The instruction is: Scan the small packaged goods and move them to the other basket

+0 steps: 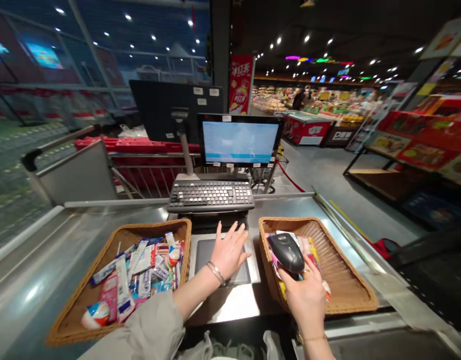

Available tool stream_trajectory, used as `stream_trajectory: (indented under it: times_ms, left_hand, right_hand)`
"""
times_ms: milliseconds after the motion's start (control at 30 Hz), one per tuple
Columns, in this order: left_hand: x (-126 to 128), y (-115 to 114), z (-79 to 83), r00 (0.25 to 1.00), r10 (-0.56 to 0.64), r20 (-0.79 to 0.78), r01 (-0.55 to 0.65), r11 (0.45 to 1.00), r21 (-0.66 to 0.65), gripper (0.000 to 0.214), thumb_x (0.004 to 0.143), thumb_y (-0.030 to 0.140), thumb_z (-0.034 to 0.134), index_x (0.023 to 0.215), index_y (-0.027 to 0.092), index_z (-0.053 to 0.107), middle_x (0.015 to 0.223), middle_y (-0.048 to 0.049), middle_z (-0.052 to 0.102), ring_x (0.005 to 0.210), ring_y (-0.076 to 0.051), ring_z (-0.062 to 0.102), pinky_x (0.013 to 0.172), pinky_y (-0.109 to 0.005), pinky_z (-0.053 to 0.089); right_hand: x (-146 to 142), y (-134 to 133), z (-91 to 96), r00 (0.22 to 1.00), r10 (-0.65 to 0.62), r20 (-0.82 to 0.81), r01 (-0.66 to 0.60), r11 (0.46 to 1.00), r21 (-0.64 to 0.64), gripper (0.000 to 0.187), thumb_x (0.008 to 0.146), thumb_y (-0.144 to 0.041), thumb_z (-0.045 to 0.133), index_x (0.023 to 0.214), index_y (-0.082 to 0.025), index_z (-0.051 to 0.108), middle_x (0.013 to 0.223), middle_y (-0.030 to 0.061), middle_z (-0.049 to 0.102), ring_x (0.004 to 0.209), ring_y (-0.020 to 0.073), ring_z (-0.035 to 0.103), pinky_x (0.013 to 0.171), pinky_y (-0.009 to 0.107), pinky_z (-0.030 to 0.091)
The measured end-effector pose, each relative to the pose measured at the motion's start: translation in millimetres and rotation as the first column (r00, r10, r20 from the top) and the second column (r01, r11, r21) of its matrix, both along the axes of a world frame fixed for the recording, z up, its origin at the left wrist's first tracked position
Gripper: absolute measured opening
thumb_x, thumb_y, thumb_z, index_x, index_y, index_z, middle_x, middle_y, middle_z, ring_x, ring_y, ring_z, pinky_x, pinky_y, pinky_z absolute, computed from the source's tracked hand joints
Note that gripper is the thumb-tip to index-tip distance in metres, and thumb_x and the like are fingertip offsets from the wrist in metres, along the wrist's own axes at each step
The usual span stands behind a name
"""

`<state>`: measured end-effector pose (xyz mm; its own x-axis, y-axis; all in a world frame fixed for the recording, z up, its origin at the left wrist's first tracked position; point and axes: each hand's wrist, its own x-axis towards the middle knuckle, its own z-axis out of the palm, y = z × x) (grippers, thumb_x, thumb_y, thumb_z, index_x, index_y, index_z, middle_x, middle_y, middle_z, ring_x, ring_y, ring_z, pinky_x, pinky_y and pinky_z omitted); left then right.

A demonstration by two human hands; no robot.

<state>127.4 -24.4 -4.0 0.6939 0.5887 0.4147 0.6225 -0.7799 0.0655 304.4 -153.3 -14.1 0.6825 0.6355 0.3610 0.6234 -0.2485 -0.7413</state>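
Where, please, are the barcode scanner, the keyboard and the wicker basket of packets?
Barcode scanner (286,252), head view, on its dark casing.
Keyboard (210,195), head view, on its middle keys.
Wicker basket of packets (155,226), head view, on its far rim.

A black barcode scanner (286,252) rests in the right hand (303,300).

Large white Chinese characters, too stylised for a sure reading, down a red hanging banner (241,84). A white letter D on a dark counter front (340,135), the rest blurred. Small white stickers on a black monitor back (203,95), unreadable. Lines on the screen (238,142), key legends on the keyboard (210,195), printing on packets (138,272): all too small to read.
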Motion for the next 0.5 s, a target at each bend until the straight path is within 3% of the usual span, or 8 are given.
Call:
stream_trajectory:
  times_ms: [267,500]
  left_hand:
    - [-90.3,-4.7,-0.4,0.982,0.191,0.002,-0.191,0.981,-0.048,0.054,0.089,0.049,0.057,0.136,0.024,0.050,0.144,-0.0119,0.052,0.138,-0.030,0.041,0.118,-0.063,0.005]
    - [-170.5,-7.5,-12.0,0.907,0.418,-0.046,-0.420,0.902,-0.094,0.052,0.088,0.045,0.059,0.135,0.024,0.051,0.145,-0.0116,0.051,0.139,-0.030,0.040,0.117,-0.066,0.006]
  right_hand:
    - [-52.1,32.7,-3.8,0.969,0.247,0.024,-0.247,0.969,-0.015,0.035,0.071,-0.047,0.062,0.087,-0.017,0.072,0.117,0.0169,0.068,0.123,0.0312,0.053,0.106,0.047,0.039]
    - [-96.5,52.6,-8.5,0.917,0.386,0.096,-0.386,0.922,-0.016,0.026,0.070,-0.042,0.062,0.077,-0.019,0.072,0.099,0.0121,0.074,0.120,0.0308,0.056,0.101,0.046,0.043]
